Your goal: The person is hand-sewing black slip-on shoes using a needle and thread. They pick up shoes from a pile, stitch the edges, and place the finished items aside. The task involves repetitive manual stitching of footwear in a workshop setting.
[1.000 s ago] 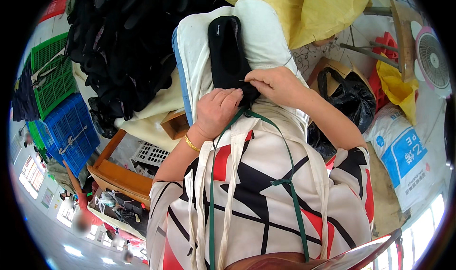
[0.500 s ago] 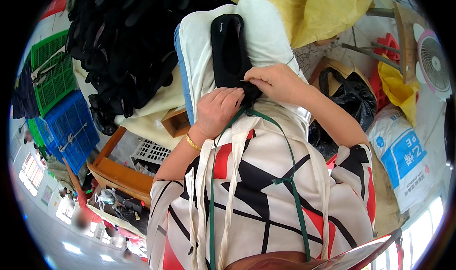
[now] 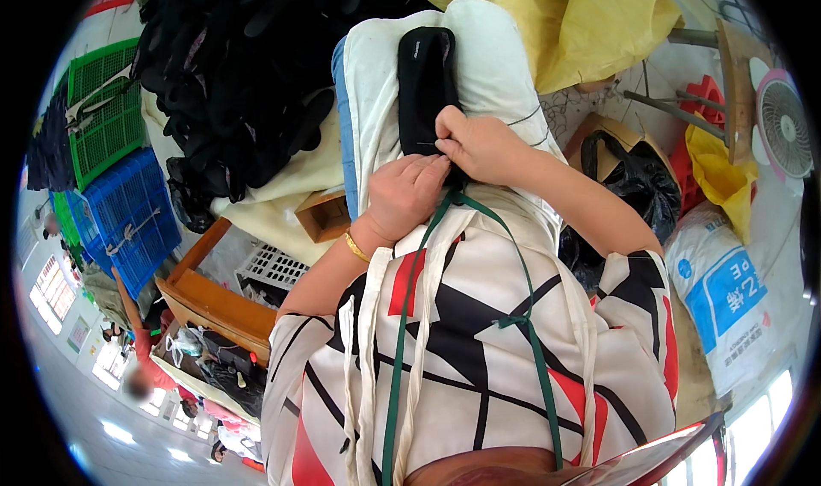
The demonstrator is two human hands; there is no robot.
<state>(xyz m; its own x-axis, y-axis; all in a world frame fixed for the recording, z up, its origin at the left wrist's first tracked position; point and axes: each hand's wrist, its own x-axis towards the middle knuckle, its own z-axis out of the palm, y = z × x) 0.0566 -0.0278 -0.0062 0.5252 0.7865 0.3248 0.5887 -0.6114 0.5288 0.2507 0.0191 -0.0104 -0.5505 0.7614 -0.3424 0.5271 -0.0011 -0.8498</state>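
Observation:
A black cloth shoe (image 3: 419, 88) lies lengthwise over white padded cloth (image 3: 492, 67) in front of me, its opening up and a small pale mark near the far end. My left hand (image 3: 409, 193) is closed over the shoe's near end, fingers curled together. Just to the right, my right hand (image 3: 481, 148) pinches a thin, light needle (image 3: 425, 142) between thumb and forefinger, close against the black fabric. The two hands nearly touch. The near end of the shoe is mostly hidden beneath them. A thin dark thread (image 3: 528, 116) arcs beyond my right wrist.
Black shoes (image 3: 248, 75) are heaped at the left. Green (image 3: 104, 114) and blue crates (image 3: 132, 216) stand farther left, near a wooden frame (image 3: 218, 306). Yellow sheeting (image 3: 590, 24) lies beyond. On the right are a black bag (image 3: 637, 178), a white-blue sack (image 3: 718, 281) and a fan (image 3: 782, 122).
My right hand has turned, its pinching fingers now over the shoe's right edge. The needle shows more plainly against the black cloth. The whole view has shifted slightly.

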